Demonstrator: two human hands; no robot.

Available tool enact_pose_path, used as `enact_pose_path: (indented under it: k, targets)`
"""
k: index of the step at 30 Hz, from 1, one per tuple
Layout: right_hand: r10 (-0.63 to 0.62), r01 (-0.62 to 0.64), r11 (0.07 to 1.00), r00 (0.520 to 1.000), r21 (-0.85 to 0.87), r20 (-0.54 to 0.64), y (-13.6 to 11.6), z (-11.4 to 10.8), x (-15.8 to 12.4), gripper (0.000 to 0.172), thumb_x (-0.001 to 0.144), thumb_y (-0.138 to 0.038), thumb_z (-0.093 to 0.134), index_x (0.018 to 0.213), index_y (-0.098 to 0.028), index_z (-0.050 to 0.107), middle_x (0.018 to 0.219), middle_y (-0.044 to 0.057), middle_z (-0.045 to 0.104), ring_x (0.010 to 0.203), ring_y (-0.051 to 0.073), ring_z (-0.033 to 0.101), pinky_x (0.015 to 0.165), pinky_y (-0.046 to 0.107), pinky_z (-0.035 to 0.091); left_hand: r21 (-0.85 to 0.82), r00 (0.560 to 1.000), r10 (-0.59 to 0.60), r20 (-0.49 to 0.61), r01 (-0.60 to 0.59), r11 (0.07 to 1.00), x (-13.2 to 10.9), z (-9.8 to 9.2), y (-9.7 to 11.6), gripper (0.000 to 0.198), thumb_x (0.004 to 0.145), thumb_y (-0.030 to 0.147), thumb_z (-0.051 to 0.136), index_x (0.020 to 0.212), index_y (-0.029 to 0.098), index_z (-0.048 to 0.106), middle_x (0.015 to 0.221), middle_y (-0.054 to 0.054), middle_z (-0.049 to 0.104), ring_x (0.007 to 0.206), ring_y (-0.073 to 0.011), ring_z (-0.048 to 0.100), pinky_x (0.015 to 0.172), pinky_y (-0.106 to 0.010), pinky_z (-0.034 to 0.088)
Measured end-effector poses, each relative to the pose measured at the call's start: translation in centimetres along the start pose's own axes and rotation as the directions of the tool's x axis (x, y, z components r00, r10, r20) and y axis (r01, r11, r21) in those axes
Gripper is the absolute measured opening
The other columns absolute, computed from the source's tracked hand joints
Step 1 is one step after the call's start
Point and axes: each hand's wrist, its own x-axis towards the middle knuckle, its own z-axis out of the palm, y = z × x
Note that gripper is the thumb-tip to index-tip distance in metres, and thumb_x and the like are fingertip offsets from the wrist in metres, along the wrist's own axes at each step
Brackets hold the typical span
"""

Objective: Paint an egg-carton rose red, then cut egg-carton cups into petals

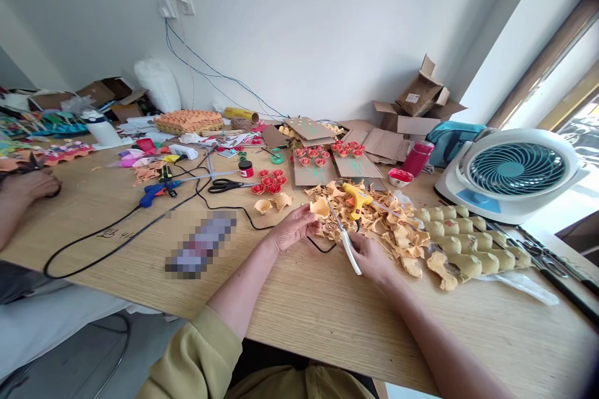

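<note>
My left hand (292, 228) pinches a small orange egg-carton cup (320, 206) just above the wooden table (299, 312). My right hand (369, 257) grips white-handled scissors (344, 239), whose blades point up towards the cup. Right behind both hands lies a heap of orange carton scraps (397, 230) with a yellow glue gun (355, 198) resting on it. Two cut cups (274, 203) sit to the left of the held one.
A strip of egg carton (468, 243) lies to the right, a white fan (512, 171) behind it. Red painted cups (269, 182), black scissors (227, 185), a blue glue gun (154, 192) and black cables (116, 234) lie mid-table. Another person's hand (28, 186) rests far left. Cardboard boxes (412, 106) stand at the back.
</note>
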Motion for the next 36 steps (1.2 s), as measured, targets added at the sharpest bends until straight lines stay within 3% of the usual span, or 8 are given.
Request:
enact_pose_path:
  k: [7,13,23,26,29,32,36]
  targets:
    - [-0.022,0.022,1.000,0.999,-0.007,0.028,-0.7,-0.4,-0.4,0.041,0.093,-0.058,0.044,0.072,-0.022,0.047,0.064,-0.002,0.054,0.059,0.013,0.046,0.055,0.025,0.032,0.016,0.999,0.013,-0.041,-0.013,1.000,0.0,0.0,-0.1,0.040,0.067,0.033,0.090,0.092,0.010,0.067,0.088,-0.004,0.070,0.072,-0.0092,0.063,0.068,-0.022,0.054]
    - [-0.002,0.006,0.998,0.999,-0.068,0.054,-0.7,-0.5,-0.4,0.038,0.093,-0.056,0.045,0.073,-0.023,0.044,0.064,-0.002,0.054,0.058,0.013,0.045,0.056,0.025,0.031,0.128,0.995,0.029,-0.097,-0.017,0.992,0.3,-0.3,-0.1,0.048,0.064,0.046,0.090,0.086,0.013,0.063,0.079,0.002,0.065,0.064,-0.0074,0.061,0.063,-0.020,0.054]
    - [-0.018,0.026,0.988,0.998,-0.155,0.053,-0.4,-0.3,-0.3,0.033,0.093,-0.050,0.045,0.075,-0.023,0.048,0.064,-0.001,0.058,0.057,0.013,0.048,0.057,0.025,0.031,0.182,0.994,-0.012,-0.109,0.032,0.983,0.4,-0.4,-0.6,0.061,0.064,0.061,0.085,0.095,0.011,0.069,0.070,0.001,0.062,0.057,-0.0081,0.055,0.058,-0.024,0.053]
    - [0.000,0.005,0.988,1.000,-0.155,0.028,-0.3,-0.2,-0.2,0.035,0.094,-0.051,0.043,0.072,-0.023,0.046,0.062,-0.001,0.055,0.055,0.013,0.045,0.055,0.025,0.031,0.181,0.994,-0.003,-0.110,0.023,0.983,0.4,-0.3,-0.6,0.066,0.070,0.069,0.076,0.103,0.012,0.068,0.082,-0.004,0.067,0.066,-0.0116,0.061,0.061,-0.026,0.055]
    - [0.024,-0.025,0.987,1.000,-0.159,-0.009,0.0,-0.1,-0.1,0.039,0.094,-0.054,0.041,0.071,-0.023,0.043,0.060,-0.002,0.053,0.054,0.013,0.043,0.054,0.025,0.029,0.187,0.996,0.054,-0.072,-0.040,0.982,0.2,-0.1,-0.4,0.078,0.067,0.073,0.076,0.119,0.015,0.064,0.112,-0.013,0.069,0.085,-0.0189,0.069,0.070,-0.031,0.058]
    - [0.039,-0.044,0.985,0.999,-0.166,-0.036,0.1,0.0,-0.1,0.038,0.094,-0.053,0.042,0.070,-0.023,0.042,0.059,-0.002,0.051,0.055,0.013,0.042,0.054,0.025,0.028,0.243,0.992,0.121,-0.040,-0.108,0.964,0.1,0.2,-0.3,0.083,0.061,0.054,0.089,0.129,0.018,0.060,0.135,-0.015,0.060,0.097,-0.0215,0.069,0.082,-0.032,0.058]
    - [0.049,-0.056,0.983,0.998,-0.177,-0.042,-0.1,0.0,-0.2,0.034,0.092,-0.049,0.046,0.070,-0.023,0.043,0.058,-0.002,0.051,0.053,0.013,0.040,0.054,0.026,0.027,0.321,0.980,0.178,-0.090,-0.141,0.936,0.3,0.7,-0.7,0.076,0.060,0.041,0.093,0.124,0.014,0.063,0.133,-0.014,0.063,0.096,-0.0191,0.068,0.082,-0.030,0.056]
